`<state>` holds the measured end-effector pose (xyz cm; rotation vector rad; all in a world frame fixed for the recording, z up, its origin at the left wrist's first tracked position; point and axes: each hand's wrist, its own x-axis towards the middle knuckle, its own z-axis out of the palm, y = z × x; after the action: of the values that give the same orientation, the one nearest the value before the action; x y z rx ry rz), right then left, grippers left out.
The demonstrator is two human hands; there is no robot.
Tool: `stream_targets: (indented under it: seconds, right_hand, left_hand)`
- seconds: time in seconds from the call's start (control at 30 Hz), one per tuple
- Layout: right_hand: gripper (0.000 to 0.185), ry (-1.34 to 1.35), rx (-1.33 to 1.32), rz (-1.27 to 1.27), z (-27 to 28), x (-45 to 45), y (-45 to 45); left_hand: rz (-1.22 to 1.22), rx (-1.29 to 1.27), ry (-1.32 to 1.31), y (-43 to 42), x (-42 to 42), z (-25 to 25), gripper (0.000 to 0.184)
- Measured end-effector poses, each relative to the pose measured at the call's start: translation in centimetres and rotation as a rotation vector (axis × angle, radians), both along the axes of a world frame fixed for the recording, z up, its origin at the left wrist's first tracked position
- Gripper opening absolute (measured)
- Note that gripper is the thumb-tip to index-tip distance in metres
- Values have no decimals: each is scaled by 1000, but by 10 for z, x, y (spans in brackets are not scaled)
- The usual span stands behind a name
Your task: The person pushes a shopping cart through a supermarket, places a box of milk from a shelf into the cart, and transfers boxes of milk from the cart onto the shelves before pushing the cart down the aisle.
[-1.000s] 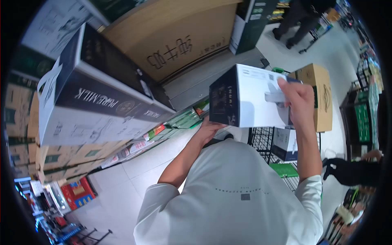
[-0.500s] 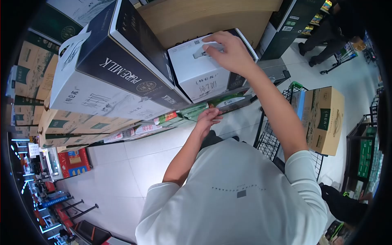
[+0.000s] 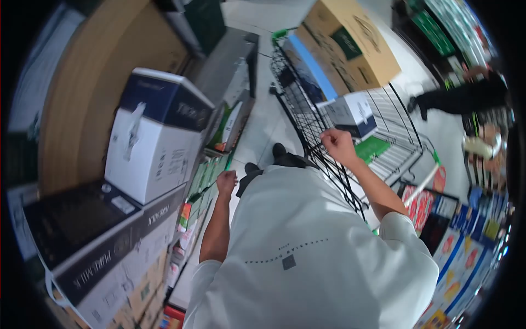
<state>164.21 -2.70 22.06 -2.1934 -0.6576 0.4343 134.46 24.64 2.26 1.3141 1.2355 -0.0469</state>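
My right hand [image 3: 337, 145] is curled into a loose fist beside the near side of the wire shopping cart [image 3: 298, 101]; nothing shows in it. My left hand [image 3: 226, 182] hangs by the shelf side, its fingers curled, with nothing visible in it. Left of it, a white and navy milk box [image 3: 156, 140] with a carry handle sits on top of a dark PURE MILK box [image 3: 109, 260]. Inside the cart are a large brown carton [image 3: 350, 46] and a smaller white and navy box [image 3: 353, 112].
A wooden board [image 3: 98, 82] stands behind the milk boxes. Green cartons [image 3: 211, 172] line a low shelf beside my left hand. Another person [image 3: 466, 96] is beyond the cart. Stacked colourful boxes [image 3: 457, 263] stand at the lower right.
My right hand has left the top of the white milk box and moved over to the cart. My left hand's fingers have curled in. The view has swung right, bringing the cart closer.
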Motion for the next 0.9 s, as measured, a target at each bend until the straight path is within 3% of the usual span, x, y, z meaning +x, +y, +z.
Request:
stream_targets:
  seconds: [0.03, 0.1, 0.17, 0.23, 0.3, 0.4, 0.47, 0.53, 0.6, 0.63, 0.67, 0.83, 0.9]
  right_hand:
    - [16, 21, -89, -174, -20, 6, -32]
    - [22, 8, -234, -373, -75, 20, -106]
    - [22, 273, -290, -550, -120, 27, -170]
    - [20, 430, -252, -660, -125, 23, -188]
    - [20, 550, -185, -757, -131, 23, -190]
    - [19, 565, -173, -718, -156, 42, -192]
    - [16, 308, -266, -598, -173, 62, -188]
    - [18, 302, -265, -600, -178, 96, -183]
    - [31, 72, -342, -612, -183, 128, -183]
    - [43, 164, -319, -653, -181, 146, -182]
    - [47, 69, -345, -669, -190, 166, -183]
    - [54, -170, -410, -613, -231, 238, -179]
    - [54, -5, -470, -510, -234, 244, -170]
  left_hand:
    - [-149, 91, 106, 0, -16, -22, 25]
    - [-595, 287, 323, 3, -27, -11, 30]
    - [-736, 365, 318, 4, -49, -25, 29]
    - [-847, 453, 313, 12, -55, -42, 29]
    - [-854, 439, 200, 20, -53, -52, 29]
    - [-759, 381, 255, 17, -11, -9, 27]
    - [-709, 335, 214, 14, 10, 11, 24]
    - [-612, 345, 211, 11, 33, 21, 22]
    - [-557, 327, 171, 9, 50, 28, 21]
    - [-513, 296, 126, 7, 56, 29, 20]
    - [-505, 302, 131, 6, 63, 29, 20]
    - [-343, 243, 140, 0, 77, 50, 19]
    - [-298, 239, 147, -1, 73, 54, 19]
